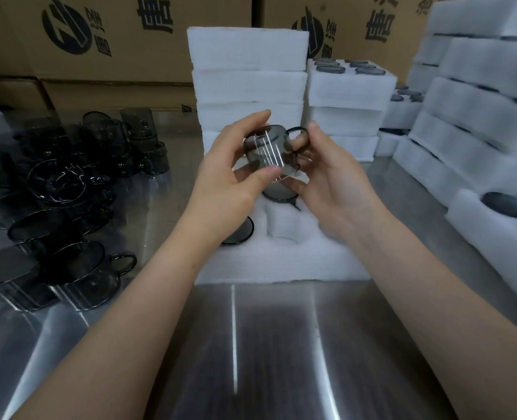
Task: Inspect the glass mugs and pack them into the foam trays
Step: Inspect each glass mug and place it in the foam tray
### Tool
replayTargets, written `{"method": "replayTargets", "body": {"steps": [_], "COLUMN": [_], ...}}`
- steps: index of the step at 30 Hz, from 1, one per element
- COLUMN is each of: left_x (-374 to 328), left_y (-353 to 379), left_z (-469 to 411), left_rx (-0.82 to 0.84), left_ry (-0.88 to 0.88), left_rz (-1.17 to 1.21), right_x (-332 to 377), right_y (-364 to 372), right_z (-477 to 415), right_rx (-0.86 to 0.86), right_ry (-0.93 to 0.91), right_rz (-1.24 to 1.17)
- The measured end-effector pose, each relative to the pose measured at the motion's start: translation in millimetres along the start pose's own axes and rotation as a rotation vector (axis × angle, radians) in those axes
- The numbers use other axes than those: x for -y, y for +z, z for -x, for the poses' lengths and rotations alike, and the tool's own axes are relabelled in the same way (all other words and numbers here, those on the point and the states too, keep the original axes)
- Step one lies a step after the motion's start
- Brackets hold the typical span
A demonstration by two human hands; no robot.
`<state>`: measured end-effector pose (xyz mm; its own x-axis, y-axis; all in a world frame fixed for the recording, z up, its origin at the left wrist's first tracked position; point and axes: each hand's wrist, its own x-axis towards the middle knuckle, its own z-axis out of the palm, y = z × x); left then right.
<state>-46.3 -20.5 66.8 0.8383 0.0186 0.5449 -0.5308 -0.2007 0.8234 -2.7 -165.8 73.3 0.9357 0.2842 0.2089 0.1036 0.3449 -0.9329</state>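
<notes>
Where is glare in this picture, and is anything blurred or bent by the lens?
Head view: glare streaks on the held mug and the steel table; the foam tray looks soft and smeared; the foam stacks at right lean, a wide-angle effect.

Mug (pixel 266 153): smoky dark glass, glossy, streaked with glare. Tray (pixel 281 262) below mug: white foam, matt, fuzzy. Counter (pixel 251 344) under tray: brushed metal, shiny. Boxes (pixel 115 40) behind tray: brown cardboard, matt, black print.
</notes>
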Motion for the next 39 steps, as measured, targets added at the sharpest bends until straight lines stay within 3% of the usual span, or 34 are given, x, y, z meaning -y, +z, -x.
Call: {"method": "replayTargets", "body": {"steps": [10, 15, 22, 25, 34, 39], "left_x": [-2, -2, 1, 1, 5, 5], "left_y": [2, 2, 1, 0, -10, -11], "left_z": [6, 5, 0, -4, -7, -7], "left_rx": [0.041, 0.014, -0.093, -0.122, -0.128, -0.155], "left_ry": [0.261, 0.340, 0.030, -0.062, -0.080, -0.106], "left_rz": [-0.368, -0.372, -0.143, 0.057, 0.231, 0.230], "right_x": [-5, -6, -8, -7, -6, -5], "right_y": [-1, -1, 3, 3, 1, 1], "right_z": [-4, -3, 3, 4, 7, 6], "right_rx": [-0.003, 0.025, 0.100, 0.165, 0.353, 0.259], "right_ry": [0.063, 0.122, 0.028, 0.002, -0.058, -0.034], "right_rz": [-0.017, 0.037, 0.076, 0.038, -0.024, 0.035]}}
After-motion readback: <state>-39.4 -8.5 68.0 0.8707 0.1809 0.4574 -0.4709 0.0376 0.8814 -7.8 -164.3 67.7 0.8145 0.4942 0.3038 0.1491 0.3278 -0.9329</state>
